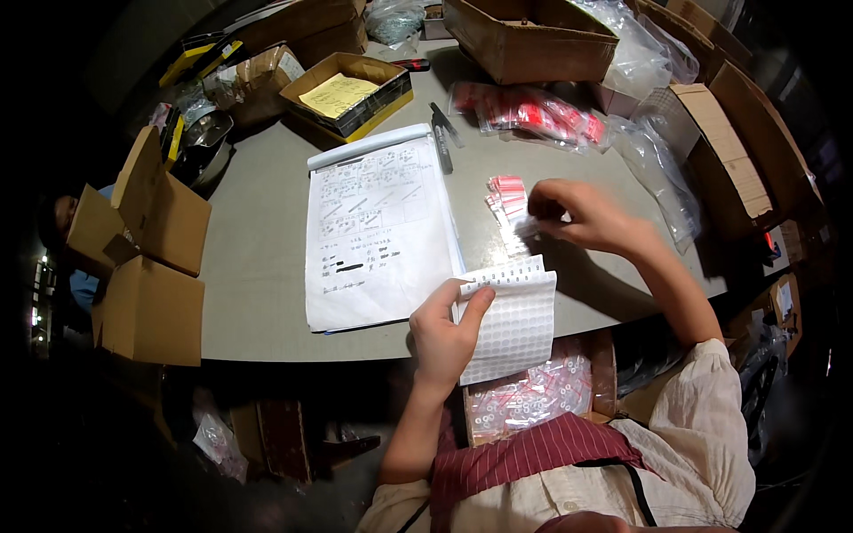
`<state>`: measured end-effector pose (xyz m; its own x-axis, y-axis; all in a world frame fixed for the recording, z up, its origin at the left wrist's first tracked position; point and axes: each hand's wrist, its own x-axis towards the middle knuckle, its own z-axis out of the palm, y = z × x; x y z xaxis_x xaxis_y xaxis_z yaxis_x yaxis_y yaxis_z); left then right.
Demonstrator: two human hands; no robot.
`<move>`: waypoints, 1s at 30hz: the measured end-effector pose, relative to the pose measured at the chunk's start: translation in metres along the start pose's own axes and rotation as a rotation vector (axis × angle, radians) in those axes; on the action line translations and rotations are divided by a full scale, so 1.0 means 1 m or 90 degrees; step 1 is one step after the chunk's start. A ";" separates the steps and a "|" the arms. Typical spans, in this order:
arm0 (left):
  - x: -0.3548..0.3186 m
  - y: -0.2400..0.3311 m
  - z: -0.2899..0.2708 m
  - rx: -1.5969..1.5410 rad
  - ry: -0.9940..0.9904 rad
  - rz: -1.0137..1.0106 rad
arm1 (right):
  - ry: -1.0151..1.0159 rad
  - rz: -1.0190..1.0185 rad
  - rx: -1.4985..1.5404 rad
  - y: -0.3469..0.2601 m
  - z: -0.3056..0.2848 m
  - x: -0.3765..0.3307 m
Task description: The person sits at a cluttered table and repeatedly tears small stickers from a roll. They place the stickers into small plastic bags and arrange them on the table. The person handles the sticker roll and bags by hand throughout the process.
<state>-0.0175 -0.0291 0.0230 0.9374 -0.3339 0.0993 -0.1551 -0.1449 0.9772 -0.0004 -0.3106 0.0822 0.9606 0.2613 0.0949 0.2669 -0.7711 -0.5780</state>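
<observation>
My left hand (pixel 447 330) grips the left edge of a white sheet of small round stickers (pixel 515 322) at the table's near edge. My right hand (pixel 582 216) reaches forward over a small pile of red-and-white packets (pixel 506 201), fingertips pinched on something tiny and white beside the pile. A large white paper pad with printed diagrams (pixel 378 231) lies to the left of both hands.
Grey table (pixel 258 266). Bags of red packets (pixel 533 114), clear plastic bags (pixel 653 164), cardboard boxes (pixel 529 40) at the back and right, a box with a yellow sheet (pixel 348 91), pens (pixel 442 142). Folded cartons (pixel 142 258) at left. A box of bagged small parts (pixel 533 400) sits under the table edge.
</observation>
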 end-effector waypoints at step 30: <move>-0.002 -0.015 0.006 -0.089 0.022 0.032 | 0.097 -0.011 0.105 -0.023 0.007 -0.058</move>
<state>-0.0190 -0.0321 0.0066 0.9401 -0.3047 0.1530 -0.1595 0.0037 0.9872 -0.0630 -0.3040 0.0843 0.9601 0.1733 0.2194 0.2785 -0.6592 -0.6985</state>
